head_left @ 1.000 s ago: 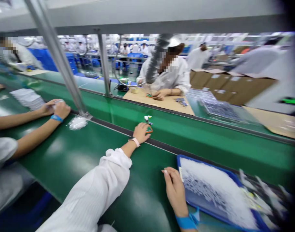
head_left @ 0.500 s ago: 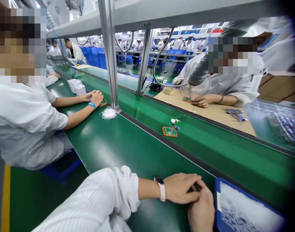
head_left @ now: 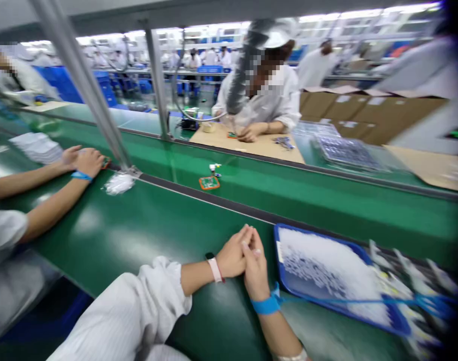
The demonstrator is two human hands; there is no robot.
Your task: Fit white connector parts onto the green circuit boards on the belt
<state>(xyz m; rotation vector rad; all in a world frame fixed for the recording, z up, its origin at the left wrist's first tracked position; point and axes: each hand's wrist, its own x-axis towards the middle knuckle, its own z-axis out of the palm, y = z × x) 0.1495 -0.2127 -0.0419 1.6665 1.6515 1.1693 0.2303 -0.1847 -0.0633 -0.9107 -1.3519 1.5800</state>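
My left hand (head_left: 232, 256) and my right hand (head_left: 256, 265) are pressed together on the near green conveyor belt (head_left: 139, 235), fingers closed, with nothing visible between them. A pink band (head_left: 215, 269) circles my left wrist, and a blue strap (head_left: 265, 305) circles my right. My right hand is next to the rim of a blue tray (head_left: 278, 255) lined with white foam sheet (head_left: 326, 271). Beyond the black divider strip (head_left: 229, 205), out of reach of both hands, lies a green circuit board with an orange edge (head_left: 209, 183), a small white part (head_left: 214, 168) just behind it.
A co-worker's hands (head_left: 86, 163) rest on the belt at left, near a clear plastic bag (head_left: 119, 184) and stacked white trays (head_left: 37, 148). Across the line, another person (head_left: 266, 95) works at a cardboard mat (head_left: 251, 148). Metal uprights (head_left: 157, 80) and cardboard boxes (head_left: 372, 115) stand beyond.
My left hand has left the orange-edged board, which stays on the far belt. Both hands have come together beside the blue tray, and the view has swung back to the left.
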